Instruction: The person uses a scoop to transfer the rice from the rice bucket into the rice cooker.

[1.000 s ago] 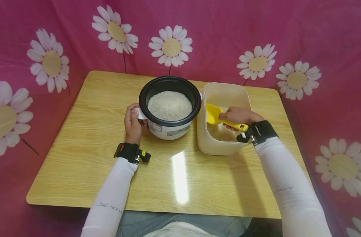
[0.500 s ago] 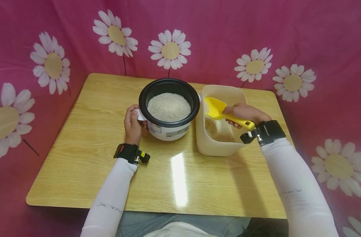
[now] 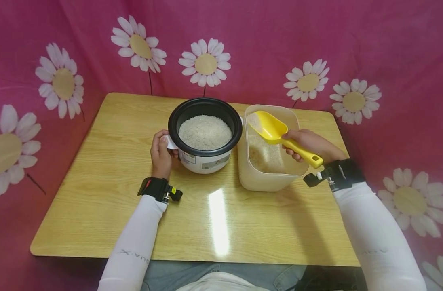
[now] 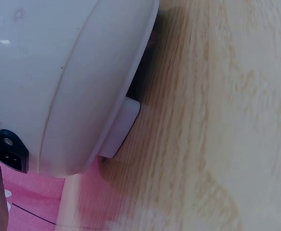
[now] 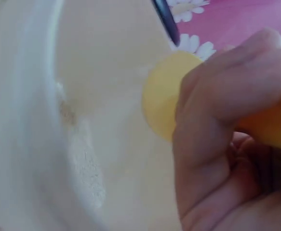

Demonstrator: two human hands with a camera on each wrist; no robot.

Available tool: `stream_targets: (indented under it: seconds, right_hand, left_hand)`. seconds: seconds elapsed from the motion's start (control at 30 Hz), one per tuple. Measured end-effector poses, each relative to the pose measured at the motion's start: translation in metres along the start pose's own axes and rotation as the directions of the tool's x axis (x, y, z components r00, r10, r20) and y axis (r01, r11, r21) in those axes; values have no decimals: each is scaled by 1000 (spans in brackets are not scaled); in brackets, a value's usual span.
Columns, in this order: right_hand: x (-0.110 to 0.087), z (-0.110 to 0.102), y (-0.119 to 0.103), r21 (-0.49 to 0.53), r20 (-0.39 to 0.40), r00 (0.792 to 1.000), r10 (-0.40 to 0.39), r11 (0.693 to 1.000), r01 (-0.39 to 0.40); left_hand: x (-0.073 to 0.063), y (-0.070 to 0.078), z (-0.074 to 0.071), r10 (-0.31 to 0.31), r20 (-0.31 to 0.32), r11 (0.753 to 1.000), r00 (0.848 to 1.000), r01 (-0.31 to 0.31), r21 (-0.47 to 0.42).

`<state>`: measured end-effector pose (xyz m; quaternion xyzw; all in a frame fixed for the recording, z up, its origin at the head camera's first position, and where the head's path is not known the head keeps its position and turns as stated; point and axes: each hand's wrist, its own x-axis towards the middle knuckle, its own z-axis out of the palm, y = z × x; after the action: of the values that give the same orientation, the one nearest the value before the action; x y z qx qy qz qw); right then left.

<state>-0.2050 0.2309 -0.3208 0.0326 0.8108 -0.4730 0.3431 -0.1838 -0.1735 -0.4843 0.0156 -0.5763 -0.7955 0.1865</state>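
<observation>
My left hand [image 3: 161, 155] grips the white side handle [image 3: 170, 142] of a rice cooker [image 3: 216, 162] on the table. Its black-rimmed pot is heaped with white rice [image 3: 205, 132]. In the left wrist view the cooker's white body [image 4: 82, 91] shows a black power socket [image 4: 10, 153] near the hand. My right hand [image 3: 309, 143] holds a yellow scoop [image 3: 274, 127] by its handle, its blade over a cream bin [image 3: 256, 181] and carrying some rice near the tip. More rice [image 3: 266, 157] lies at the bottom of the bin. The right wrist view shows fingers curled round the scoop [image 5: 167, 91].
The bin stands just right of the cooker, close to the cooker's far handle. Both rest on a wooden table [image 3: 108, 210]. A pink curtain [image 3: 250, 48] with printed daisies hangs along the back and sides.
The right hand has lifted the yellow scoop from inside the bin to about its rim, drawing back to the right, with rice showing in the blade. The left hand keeps its hold on the cooker handle.
</observation>
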Motion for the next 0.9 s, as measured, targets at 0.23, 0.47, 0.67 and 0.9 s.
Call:
stream_targets:
  seconds: [0.23, 0.47, 0.67, 0.9]
  right_hand:
    - [-11, -1, 11, 213, 38, 997, -68, 975, 58]
    - [-20, 3, 13, 291, 51, 993, -110, 952, 90]
    - [-25, 16, -4, 203, 33, 994, -107, 974, 98]
    - [-24, 37, -36, 27, -33, 992, -120, 992, 121]
  left_hand:
    - [-1, -2, -4, -4, -9, 1000, 1000, 4, 5]
    - [-1, -3, -6, 3, -12, 1000, 1000, -3, 4]
    - [-1, -2, -6, 2, -7, 1000, 1000, -2, -1]
    - [1, -1, -3, 3, 11, 1000, 1000, -3, -22]
